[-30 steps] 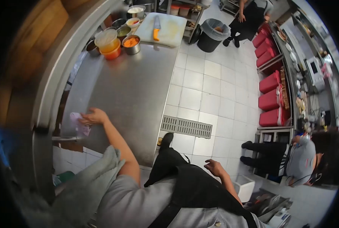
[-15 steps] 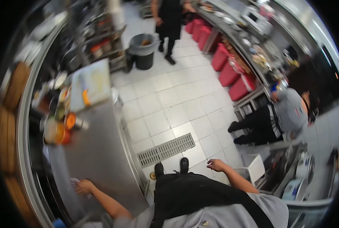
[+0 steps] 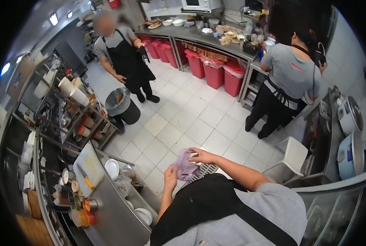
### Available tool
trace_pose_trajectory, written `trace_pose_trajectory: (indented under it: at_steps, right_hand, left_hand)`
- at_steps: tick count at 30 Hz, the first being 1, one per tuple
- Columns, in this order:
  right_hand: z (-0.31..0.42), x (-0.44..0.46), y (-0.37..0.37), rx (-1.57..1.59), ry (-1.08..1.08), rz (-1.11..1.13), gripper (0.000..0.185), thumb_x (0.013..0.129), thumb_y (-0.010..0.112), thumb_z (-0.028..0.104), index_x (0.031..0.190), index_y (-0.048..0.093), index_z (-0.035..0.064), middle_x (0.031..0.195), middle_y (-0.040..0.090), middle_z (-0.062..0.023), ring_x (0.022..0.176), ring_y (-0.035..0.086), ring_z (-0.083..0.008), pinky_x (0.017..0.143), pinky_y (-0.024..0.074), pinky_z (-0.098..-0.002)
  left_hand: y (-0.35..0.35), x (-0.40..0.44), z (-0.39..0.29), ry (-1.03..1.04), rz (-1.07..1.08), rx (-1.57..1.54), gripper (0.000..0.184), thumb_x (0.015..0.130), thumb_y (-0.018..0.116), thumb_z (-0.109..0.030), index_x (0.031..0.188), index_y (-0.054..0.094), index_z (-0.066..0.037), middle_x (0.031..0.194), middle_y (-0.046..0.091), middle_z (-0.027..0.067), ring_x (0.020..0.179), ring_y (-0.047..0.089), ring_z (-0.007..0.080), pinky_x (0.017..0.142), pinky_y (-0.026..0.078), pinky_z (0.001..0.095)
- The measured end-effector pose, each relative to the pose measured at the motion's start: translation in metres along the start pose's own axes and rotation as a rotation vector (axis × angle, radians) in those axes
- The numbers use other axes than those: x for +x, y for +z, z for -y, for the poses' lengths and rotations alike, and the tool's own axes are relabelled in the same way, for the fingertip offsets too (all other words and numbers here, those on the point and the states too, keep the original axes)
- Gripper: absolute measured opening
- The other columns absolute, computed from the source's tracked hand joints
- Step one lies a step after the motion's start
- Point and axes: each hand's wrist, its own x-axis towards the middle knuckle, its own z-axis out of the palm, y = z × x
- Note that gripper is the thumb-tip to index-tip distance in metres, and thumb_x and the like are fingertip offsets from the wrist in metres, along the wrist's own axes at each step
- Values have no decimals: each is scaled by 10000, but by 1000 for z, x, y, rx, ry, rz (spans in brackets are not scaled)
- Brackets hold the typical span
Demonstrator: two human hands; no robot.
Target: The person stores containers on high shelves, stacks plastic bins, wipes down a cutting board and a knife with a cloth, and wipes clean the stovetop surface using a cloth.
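Tiled floor (image 3: 183,131) seen beside steel tabletop (image 3: 111,213); right of tabletop, purple cloth (image 3: 186,166) is gripped by left hand (image 3: 170,176) and right hand (image 3: 201,156). Apparently being folded or bunched; two-handed hold probably needed next.

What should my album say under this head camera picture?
Left hand and right hand hold a crumpled purple cloth beside the metal counter.

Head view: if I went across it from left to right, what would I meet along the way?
Orange-handled knife, dark bin, left hand, purple cloth, right hand, white chair, light-blue appliance.
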Motion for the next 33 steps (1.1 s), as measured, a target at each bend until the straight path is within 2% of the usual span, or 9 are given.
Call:
trace_pose_trajectory:
  at_steps: [3,6,12,17,21,23,29,32,33]
  right_hand:
    - [-1,18,-21,85,-96,149,390,908,686,184,1254,591,29,1085,673,-57,993,613,-130,879,500,-280]
    - [30,3,-30,83,-67,101,215,868,700,136,1043,666,16,922,687,-34,876,612,-105,794,503,-277]
    - [68,-5,-47,-706,-355,144,231,838,725,193,946,632,11,781,636,-22,763,582,-98,671,477,-298]
    - [130,3,-46,-44,-160,381,257,897,698,247,953,624,7,807,627,-12,767,565,-94,672,477,-282]
    - [145,15,-42,-545,-356,292,220,891,702,217,954,634,18,827,657,-25,761,581,-98,677,487,-278]
    - [148,9,-39,-396,-333,327,201,867,710,176,960,628,17,827,637,-23,773,568,-99,695,476,-275]
    - [145,-3,-30,-461,-408,205,157,822,708,57,896,578,11,795,603,-41,772,553,-109,709,468,-279]
    - [166,-16,-34,-516,-280,217,176,813,718,69,896,579,1,772,595,-50,769,557,-108,712,471,-275]
    - [171,-18,-36,-515,-406,189,174,814,733,89,890,595,15,770,601,-30,772,563,-92,703,466,-254]
  left_hand:
    - [16,27,-11,593,-143,190,269,989,531,-190,1104,648,24,885,652,15,847,562,106,764,453,259]
    - [-3,20,-42,246,-141,72,270,985,537,-175,1137,642,22,893,663,37,847,576,106,777,472,261]
    - [-14,-25,-72,304,-354,53,187,889,648,-84,1042,650,24,895,667,62,828,585,114,751,473,254]
    - [-41,-75,-98,259,-497,88,219,799,736,-93,963,642,19,845,645,62,809,571,122,747,465,271]
    - [-53,-93,-100,223,-496,361,253,774,740,-113,956,639,31,874,647,130,815,604,218,764,473,310]
    - [-58,-99,-104,164,-450,452,217,765,689,-83,929,615,39,902,648,183,858,629,299,796,483,349]
    - [-77,-110,-102,283,-566,266,165,755,616,-26,916,596,7,822,604,65,746,571,152,711,466,293]
    - [-93,-114,-114,178,-485,-43,199,786,584,21,982,568,-7,858,630,51,797,605,132,739,483,268]
    - [-96,-115,-123,264,-487,-57,216,834,618,15,1042,571,-18,904,640,29,831,605,92,758,484,233]
